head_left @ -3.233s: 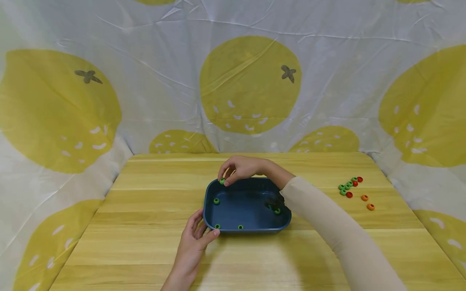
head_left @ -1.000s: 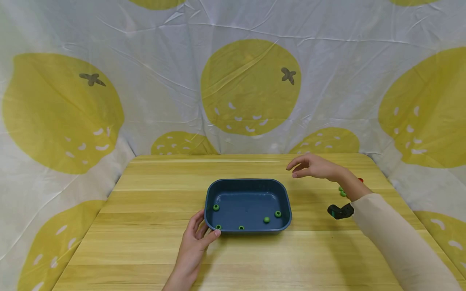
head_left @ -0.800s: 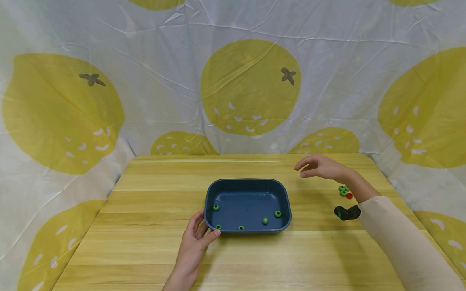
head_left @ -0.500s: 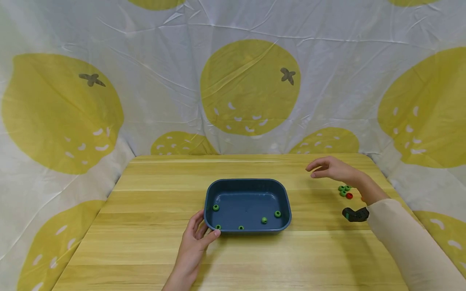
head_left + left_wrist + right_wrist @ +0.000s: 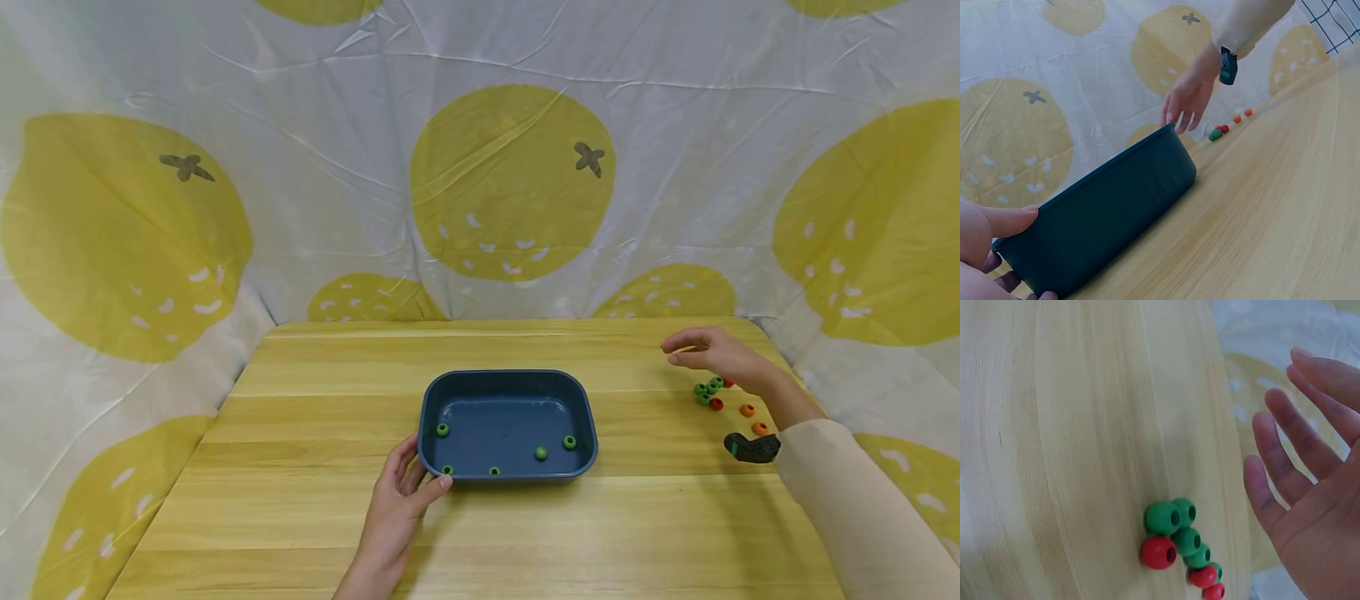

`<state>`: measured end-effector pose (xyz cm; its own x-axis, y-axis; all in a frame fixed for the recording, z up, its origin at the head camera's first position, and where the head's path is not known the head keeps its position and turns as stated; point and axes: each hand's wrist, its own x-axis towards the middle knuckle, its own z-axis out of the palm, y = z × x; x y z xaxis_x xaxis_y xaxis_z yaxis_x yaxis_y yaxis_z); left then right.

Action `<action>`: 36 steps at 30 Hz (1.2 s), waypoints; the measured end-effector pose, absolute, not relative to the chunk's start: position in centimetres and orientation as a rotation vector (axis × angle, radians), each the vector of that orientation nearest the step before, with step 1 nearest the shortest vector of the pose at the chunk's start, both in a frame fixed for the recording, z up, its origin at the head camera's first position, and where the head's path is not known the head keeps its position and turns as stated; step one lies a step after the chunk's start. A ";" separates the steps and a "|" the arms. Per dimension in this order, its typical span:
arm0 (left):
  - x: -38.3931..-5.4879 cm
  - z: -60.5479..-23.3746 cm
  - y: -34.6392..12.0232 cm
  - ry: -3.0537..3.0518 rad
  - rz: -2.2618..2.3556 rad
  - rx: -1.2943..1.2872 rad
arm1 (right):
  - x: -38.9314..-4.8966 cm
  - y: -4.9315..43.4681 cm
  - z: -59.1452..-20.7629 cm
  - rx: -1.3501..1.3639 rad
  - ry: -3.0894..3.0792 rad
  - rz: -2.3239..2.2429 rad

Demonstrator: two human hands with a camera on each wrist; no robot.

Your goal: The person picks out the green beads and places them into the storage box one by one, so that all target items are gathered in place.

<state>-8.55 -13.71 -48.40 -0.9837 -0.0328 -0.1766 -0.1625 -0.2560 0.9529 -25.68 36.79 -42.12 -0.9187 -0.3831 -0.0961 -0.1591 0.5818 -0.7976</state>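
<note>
We see the left hand (image 5: 397, 496) gripping the blue box (image 5: 498, 425) at its near left corner, the thumb lying on the rim and the fingers curled against the outside. The box partly covers those fingers, and in the left wrist view this hand is cut off by the frame edge.

The right hand (image 5: 716, 354) is raised over the table (image 5: 585, 533), its fingers loosely parted and its palm bare. It is near the loose beads and well apart from the box. In the right wrist view we see the palm and spread fingers, cut off at the right edge.

The box sits on the table, and inside it we count five green beads (image 5: 570, 442); two are half hidden by the near wall.

To the right of the box lies a cluster of loose green beads (image 5: 1163, 517) and red beads (image 5: 1159, 552). The right arm hides part of it from the head view, while the right wrist view shows five green and three red, some overlapping. Two orange beads (image 5: 747, 410) lie just beside the arm.

A black device (image 5: 752, 448) sits at the right wrist, partly covered by the pale sleeve (image 5: 855, 500). Behind the table hangs a lemon-print cloth (image 5: 322, 192), and a wire grid (image 5: 1338, 22) is cropped at the corner of the left wrist view.
</note>
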 end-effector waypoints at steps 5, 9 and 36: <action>-8.6 -48.4 -13.7 1.865 2.416 -0.240 | -25.4 38.3 -42.4 -0.427 2.596 -1.238; -8.5 -48.4 -13.7 1.855 2.423 -0.240 | -25.3 39.5 -42.8 -0.376 2.619 -1.258; -8.5 -48.4 -13.7 1.845 2.420 -0.241 | -23.9 44.7 -46.2 -0.010 2.767 -1.246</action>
<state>-8.53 -13.72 -48.42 -0.9836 -0.0245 -0.1785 -0.1656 -0.2667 0.9494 -23.91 44.66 -46.25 -0.9943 -0.0498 -0.0948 0.0380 0.6639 -0.7469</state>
